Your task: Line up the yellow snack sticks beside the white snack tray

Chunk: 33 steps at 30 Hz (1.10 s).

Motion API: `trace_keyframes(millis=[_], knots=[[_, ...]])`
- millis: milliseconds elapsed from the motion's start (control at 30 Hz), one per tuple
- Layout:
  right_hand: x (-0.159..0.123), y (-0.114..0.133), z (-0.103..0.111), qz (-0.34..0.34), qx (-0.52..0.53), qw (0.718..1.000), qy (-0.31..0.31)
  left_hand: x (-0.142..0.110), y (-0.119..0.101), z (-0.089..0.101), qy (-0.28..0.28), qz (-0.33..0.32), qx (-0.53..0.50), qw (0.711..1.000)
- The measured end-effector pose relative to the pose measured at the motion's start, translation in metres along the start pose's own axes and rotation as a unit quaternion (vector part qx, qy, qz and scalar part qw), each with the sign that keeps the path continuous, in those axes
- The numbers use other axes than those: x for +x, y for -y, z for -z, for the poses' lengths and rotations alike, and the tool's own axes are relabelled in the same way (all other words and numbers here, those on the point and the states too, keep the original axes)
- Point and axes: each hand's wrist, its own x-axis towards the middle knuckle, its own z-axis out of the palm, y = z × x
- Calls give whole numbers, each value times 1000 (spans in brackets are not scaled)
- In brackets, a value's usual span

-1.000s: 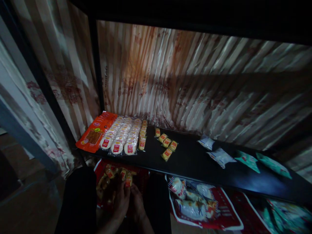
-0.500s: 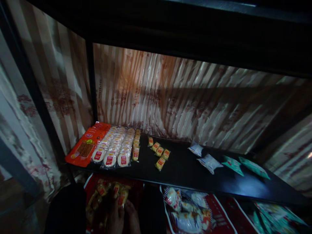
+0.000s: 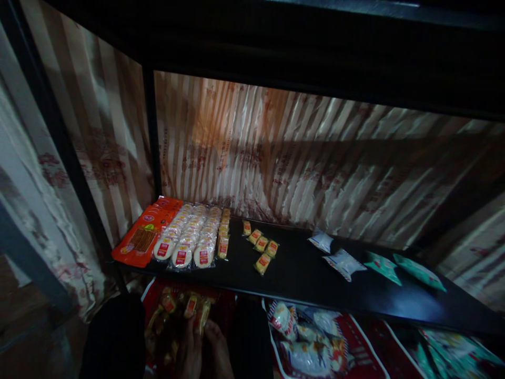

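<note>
Low in the picture, over a red basket (image 3: 223, 305), my left hand (image 3: 191, 350) is closed on small yellow wrapped snack packets (image 3: 203, 315) with red labels. My right hand (image 3: 219, 348) meets it from the right, thumb and fingers closed on the same packets. Deep shadow blurs the fingertips. More yellow packets (image 3: 168, 302) lie in the basket. On the black shelf (image 3: 300, 279) above, several loose yellow packets (image 3: 261, 243) lie near a neat row of them (image 3: 223, 237). Left of that row are overlapping rows of round white crackers (image 3: 203, 255) in clear wrap.
An orange snack bag (image 3: 138, 239) lies at the shelf's left end. White packets (image 3: 344, 263) and green packets (image 3: 420, 272) lie to the right. Below stand baskets with white bread-like bags (image 3: 307, 358) and green bags (image 3: 453, 347). A dark upper shelf (image 3: 276, 58) hangs overhead.
The view has tilted up, so shelf and hands sit lower in the picture. The packets in my hands have turned a little; both hands stay together over the basket.
</note>
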Motion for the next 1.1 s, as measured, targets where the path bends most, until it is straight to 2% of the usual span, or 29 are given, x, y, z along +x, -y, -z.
trace_keyframes(millis=[67, 167, 233, 333, 567, 800, 933, 1100], knots=[[-5, 3, -5, -12, 5, 1000, -18, -2, -8, 5, -8, 26, -17, 999], [-11, 9, -12, -25, 14, 999, -19, -7, -22, 15, -16, 15, -4, 1000], [-12, 10, -14, -39, 34, 998, -34, -10, -29, 21, 6, 2, -5, 1000], [-10, 9, -12, -46, 45, 997, -41, -13, -34, 27, 8, 2, -16, 1000], [-2, 2, -3, -47, 43, 997, -44, -9, -29, 27, -17, 24, -64, 998], [0, 1, -2, -32, 51, 994, -93, 0, -27, 29, 8, 60, -84, 995], [-1, 4, -6, -23, 44, 994, -94, 3, -29, 31, 21, 67, -85, 994], [-4, 7, -8, -27, 34, 995, -85, 5, -22, 28, 16, 129, -145, 981]])
